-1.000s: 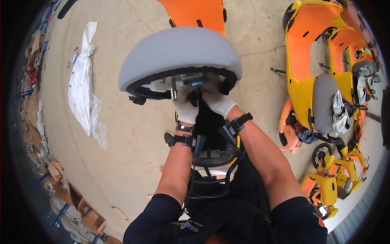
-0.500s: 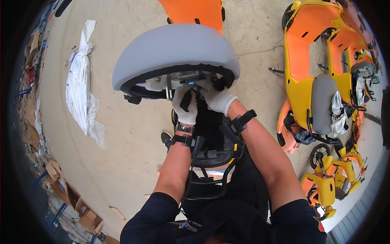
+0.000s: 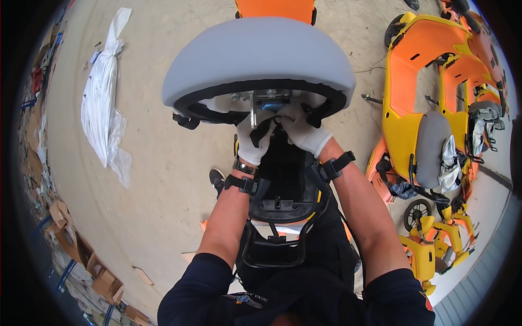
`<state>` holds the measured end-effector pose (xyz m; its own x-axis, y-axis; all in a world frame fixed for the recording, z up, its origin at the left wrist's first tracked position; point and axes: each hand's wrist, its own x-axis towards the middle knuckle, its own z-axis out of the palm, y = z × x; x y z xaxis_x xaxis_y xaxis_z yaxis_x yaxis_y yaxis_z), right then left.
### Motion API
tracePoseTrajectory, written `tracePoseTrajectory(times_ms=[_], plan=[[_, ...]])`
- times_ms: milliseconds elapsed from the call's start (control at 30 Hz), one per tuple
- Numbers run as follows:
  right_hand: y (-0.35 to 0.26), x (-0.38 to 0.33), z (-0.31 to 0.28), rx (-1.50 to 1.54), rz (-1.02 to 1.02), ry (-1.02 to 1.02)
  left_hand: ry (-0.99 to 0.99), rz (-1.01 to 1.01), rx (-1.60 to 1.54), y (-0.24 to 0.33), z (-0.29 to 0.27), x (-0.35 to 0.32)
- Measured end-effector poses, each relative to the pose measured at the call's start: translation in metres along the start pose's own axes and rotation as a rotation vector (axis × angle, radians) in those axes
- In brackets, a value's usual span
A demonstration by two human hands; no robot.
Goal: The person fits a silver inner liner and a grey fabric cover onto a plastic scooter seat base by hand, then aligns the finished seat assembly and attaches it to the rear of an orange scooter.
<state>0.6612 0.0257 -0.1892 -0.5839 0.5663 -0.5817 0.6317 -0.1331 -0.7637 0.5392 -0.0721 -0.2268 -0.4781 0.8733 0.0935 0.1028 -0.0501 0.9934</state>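
A grey scooter seat [image 3: 258, 51] is tipped up in front of me, its black-edged underside toward me. A metal latch loop [image 3: 253, 108] sticks down from that underside. Both my hands wear white gloves and work close together at the seat's lower middle. My left hand [image 3: 254, 142] has its fingers closed beside the loop, with black strap-like material against it. My right hand [image 3: 305, 133] is closed just to its right, fingertips partly hidden under the seat. What the fingers pinch is hidden. Below them lies the black storage compartment [image 3: 278, 187] of the scooter.
A black rear rack [image 3: 274, 261] stands between the compartment and my body. Several yellow and orange scooters [image 3: 394, 108] are parked at the right. A white plastic bundle [image 3: 100, 103] lies on the floor at left, with cardboard boxes [image 3: 106, 282] along the left edge.
The view has shifted, and the seat shows larger and farther right. Both hands stay at its underside, with more of the metal loop and bolts now visible.
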Motion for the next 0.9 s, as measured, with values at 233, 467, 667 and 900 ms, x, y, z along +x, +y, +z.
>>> tracePoseTrajectory(times_ms=[233,467,667,900], plan=[[-0.006,-0.016,-0.012,-0.748,-0.564,0.395,-0.031,0.057,0.009,0.004,-0.01,0.0],[0.004,-0.017,-0.015,-0.916,-0.394,0.324,0.436,-0.31,-0.202,0.002,-0.003,-0.016],[0.01,-0.013,-0.014,-0.917,-0.176,0.156,0.554,-0.323,-0.128,-0.011,-0.028,-0.02],[0.014,-0.041,-0.018,-0.848,-0.279,0.246,0.46,-0.484,-0.069,0.013,-0.062,-0.019]])
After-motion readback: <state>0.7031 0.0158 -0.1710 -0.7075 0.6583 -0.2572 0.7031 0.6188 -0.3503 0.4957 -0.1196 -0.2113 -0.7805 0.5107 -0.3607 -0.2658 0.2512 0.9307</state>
